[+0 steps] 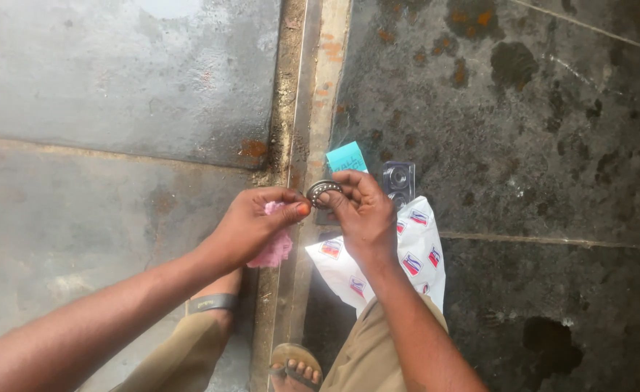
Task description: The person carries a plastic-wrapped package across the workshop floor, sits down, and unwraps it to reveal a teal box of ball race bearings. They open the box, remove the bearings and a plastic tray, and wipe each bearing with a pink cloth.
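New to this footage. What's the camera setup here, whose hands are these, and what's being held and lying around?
There is one picture, from a camera worn on a person's head, looking straight down. No machine is involved: the two bare hands belong to the wearer.

The left hand and right hand together hold a small metal ball bearing ring by their fingertips. The left hand also has a pink cloth tucked under its palm.

Below is a stained concrete floor with a rusty metal rail running up the middle. On the floor beside the right hand lie a white plastic bag with red and blue marks, a small teal paper tag, and a clear packet holding dark round parts.

At the bottom edge you see the person's khaki trousers and a sandalled foot.
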